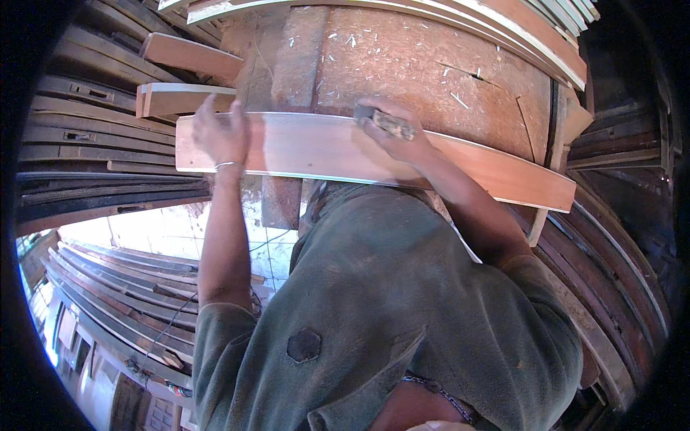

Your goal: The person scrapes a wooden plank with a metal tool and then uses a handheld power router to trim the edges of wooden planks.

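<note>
Pale shavings [459, 100] lie scattered over the brown bench [417, 79]. Along its far edge sit long strips [535, 47]. Left of the bench, two boards [190, 56] lie beside stacked dark beams [93, 129], some slotted. Tiled floor [165, 230] shows off its near left corner, then piled slats [122, 280] crossed by a cable [169, 330]. Right of it are curved-looking planks [604, 251].

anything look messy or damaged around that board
Yes: pale wood shavings lie scattered over the brown bench top beyond the long board, like uncleared litter. Dark, split-like lines toward the bench top's right side suggest wear or cracking. The long board itself shows no obvious damage.
</note>
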Demonstrator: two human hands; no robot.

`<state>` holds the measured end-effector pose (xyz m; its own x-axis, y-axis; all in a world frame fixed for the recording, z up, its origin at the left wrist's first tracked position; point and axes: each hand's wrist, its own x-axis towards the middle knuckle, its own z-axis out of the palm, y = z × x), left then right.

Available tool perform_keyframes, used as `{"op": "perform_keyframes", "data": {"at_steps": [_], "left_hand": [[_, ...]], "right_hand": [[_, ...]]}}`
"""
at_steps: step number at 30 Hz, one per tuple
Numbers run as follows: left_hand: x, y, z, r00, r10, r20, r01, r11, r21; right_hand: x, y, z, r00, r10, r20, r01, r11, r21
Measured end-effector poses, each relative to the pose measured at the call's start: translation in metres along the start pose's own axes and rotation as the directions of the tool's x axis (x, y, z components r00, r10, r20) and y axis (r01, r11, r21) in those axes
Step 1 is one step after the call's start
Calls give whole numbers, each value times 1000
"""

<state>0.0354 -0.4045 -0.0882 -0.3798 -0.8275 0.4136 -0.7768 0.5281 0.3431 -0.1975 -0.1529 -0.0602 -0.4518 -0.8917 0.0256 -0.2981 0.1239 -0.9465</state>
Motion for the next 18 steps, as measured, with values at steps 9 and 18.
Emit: {"op": "perform_keyframes", "data": {"at_steps": [9,18], "left_hand": [[-12,21,15,997,-50,64,40,987,156],[-11,18,20,991,-54,121,26,975,221]], "right_hand": [[21,8,22,983,-178,36,181,979,-96],[-27,21,-48,998,-32,49,42,977,-209]]}}
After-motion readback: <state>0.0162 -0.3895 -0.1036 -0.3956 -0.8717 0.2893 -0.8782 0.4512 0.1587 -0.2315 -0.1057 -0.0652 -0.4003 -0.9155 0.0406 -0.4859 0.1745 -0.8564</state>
